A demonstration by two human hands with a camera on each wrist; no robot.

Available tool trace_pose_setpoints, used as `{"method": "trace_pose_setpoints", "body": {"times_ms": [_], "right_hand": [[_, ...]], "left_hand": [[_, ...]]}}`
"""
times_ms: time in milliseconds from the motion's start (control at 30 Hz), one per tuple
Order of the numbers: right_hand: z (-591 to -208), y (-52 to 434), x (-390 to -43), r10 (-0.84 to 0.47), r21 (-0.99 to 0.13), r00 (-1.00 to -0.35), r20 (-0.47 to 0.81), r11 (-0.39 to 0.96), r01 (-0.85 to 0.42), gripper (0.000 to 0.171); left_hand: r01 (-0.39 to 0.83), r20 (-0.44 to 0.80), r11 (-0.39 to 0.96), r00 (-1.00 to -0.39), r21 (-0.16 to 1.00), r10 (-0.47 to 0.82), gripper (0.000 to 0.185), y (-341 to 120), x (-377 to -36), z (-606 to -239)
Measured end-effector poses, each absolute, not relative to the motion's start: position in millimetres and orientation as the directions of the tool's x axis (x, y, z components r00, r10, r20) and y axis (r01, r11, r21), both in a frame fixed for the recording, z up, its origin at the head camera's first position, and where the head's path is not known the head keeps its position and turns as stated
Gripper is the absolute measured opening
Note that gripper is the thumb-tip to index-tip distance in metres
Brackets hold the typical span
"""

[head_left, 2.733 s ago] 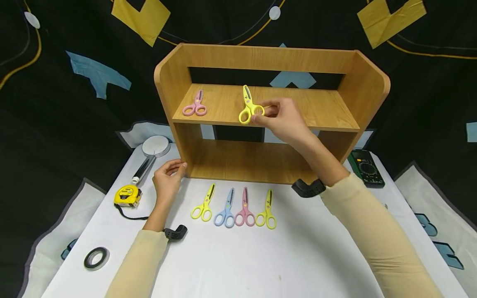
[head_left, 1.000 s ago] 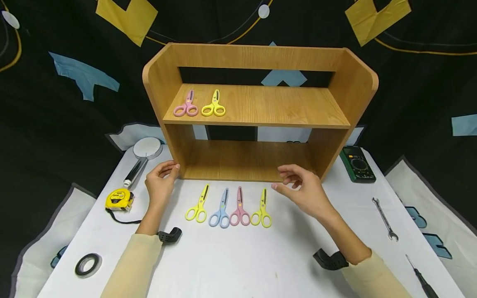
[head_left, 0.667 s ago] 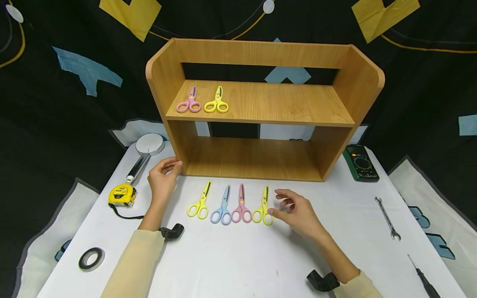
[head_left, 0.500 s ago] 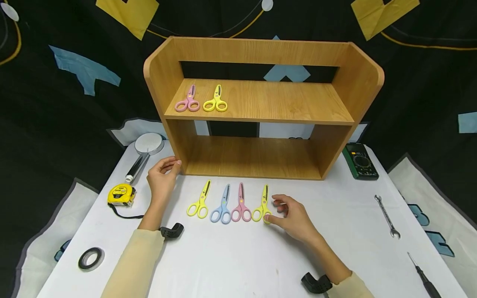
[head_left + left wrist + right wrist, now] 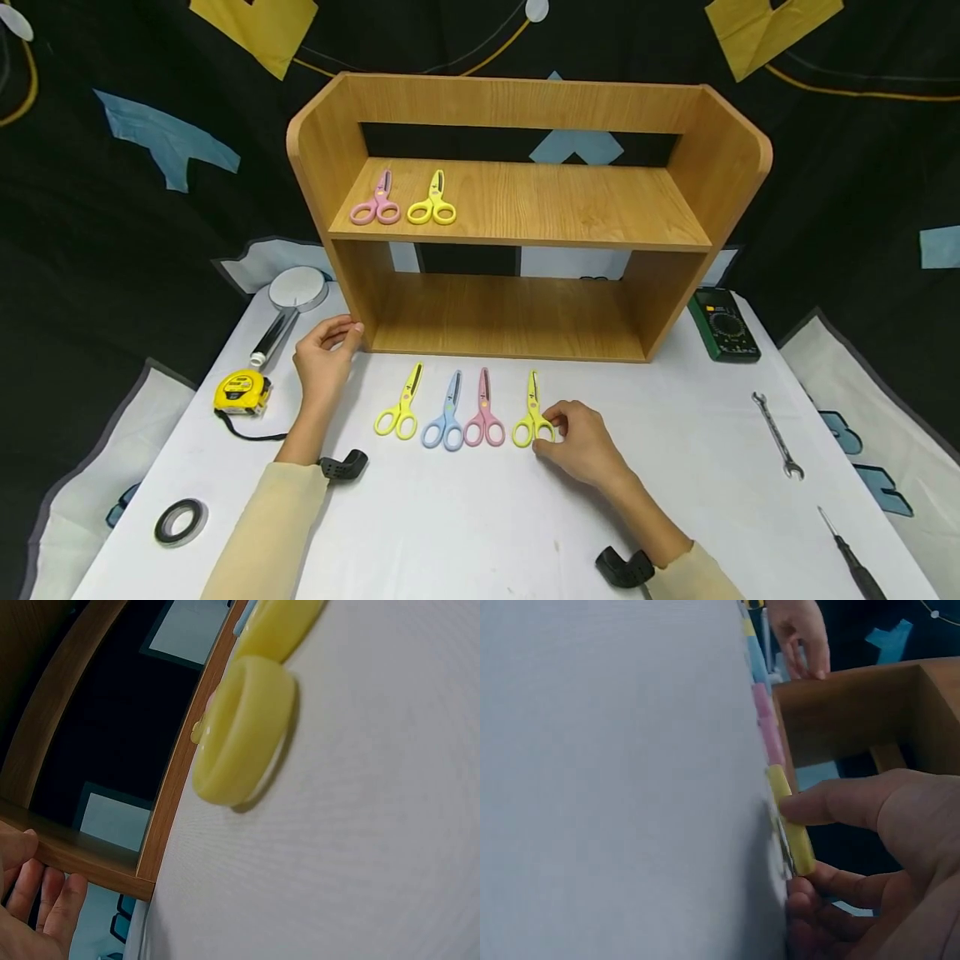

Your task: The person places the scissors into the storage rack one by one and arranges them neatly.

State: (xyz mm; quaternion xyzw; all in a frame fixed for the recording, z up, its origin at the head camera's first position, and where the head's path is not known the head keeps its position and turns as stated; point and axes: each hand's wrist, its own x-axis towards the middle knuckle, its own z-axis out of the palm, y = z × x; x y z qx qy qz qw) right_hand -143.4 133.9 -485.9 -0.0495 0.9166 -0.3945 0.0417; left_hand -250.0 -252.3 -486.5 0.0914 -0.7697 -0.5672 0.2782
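While our left hand (image 5: 324,360) rests loosely curled against the shelf (image 5: 517,208) corner to steady it, our right hand (image 5: 577,440) pinches the yellow scissors (image 5: 532,414) mid-frame by a handle loop.

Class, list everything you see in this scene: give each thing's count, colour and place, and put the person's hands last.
Shelf: one, wooden, back of table.
Scissors on shelf: two, pink and yellow, upper board, left.
Scissors on table: four, yellow, blue, pink, yellow, in a row before the shelf.
Tape measure: one, yellow, left.
Tape roll: one, black, front left.
Meter: one, green, right of shelf.
Wrench: one, silver, right.
Screwdriver: one, black, front right.
Left hand: touches shelf's lower left corner.
Right hand: pinches rightmost yellow scissors.
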Motion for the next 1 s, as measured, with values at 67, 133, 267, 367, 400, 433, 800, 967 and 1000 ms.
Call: {"method": "trace_pose_setpoints", "body": {"times_ms": [67,133,267,367,400,433,800,967,1000], "right_hand": [[-481.8,137.5,-141.8,-0.117,-0.747,-0.992,-0.048,0.663,-0.042,0.029],[-476.9,142.1,-139.6,-0.116,-0.77,-0.991,-0.061,0.637,-0.027,0.029],[-457.2,153.0,-133.4,-0.138,-0.82,-0.988,-0.072,0.572,-0.02,0.034],[-434.0,160.9,-129.2,-0.167,-0.856,-0.985,-0.048,0.516,-0.046,0.038],[-425.2,163.3,-128.0,-0.176,-0.866,-0.984,-0.035,0.496,-0.058,0.039],[-415.9,165.4,-127.0,-0.185,-0.874,-0.983,-0.017,0.481,-0.076,0.039],[-311.4,167.5,-148.8,-0.206,-0.888,-0.95,0.235,0.351,-0.296,0.04],[-278.4,151.3,-184.7,-0.129,-0.866,-0.959,0.252,0.413,-0.283,0.043],[-273.3,146.8,-193.1,-0.12,-0.862,-0.961,0.248,0.426,-0.275,0.044]], "left_hand": [[0.171,0.322,0.341,-0.828,0.924,-0.458,0.023,-252.3,-249.5,-487.2],[0.168,0.321,0.342,-0.828,0.924,-0.459,0.023,-252.1,-248.8,-487.7],[0.165,0.321,0.349,-0.829,0.923,-0.457,0.023,-251.7,-248.2,-488.3],[0.168,0.323,0.348,-0.831,0.922,-0.454,0.024,-251.4,-248.4,-487.6],[0.169,0.323,0.348,-0.83,0.922,-0.454,0.024,-251.5,-248.6,-487.3],[0.17,0.323,0.347,-0.83,0.922,-0.454,0.024,-251.5,-248.8,-487.1],[0.183,0.317,0.309,-0.826,0.933,-0.467,0.024,-252.3,-248.1,-486.4],[0.18,0.306,0.298,-0.834,0.937,-0.458,0.024,-244.1,-239.3,-468.9],[0.175,0.3,0.295,-0.836,0.939,-0.46,0.024,-244.0,-239.6,-468.7]]}}
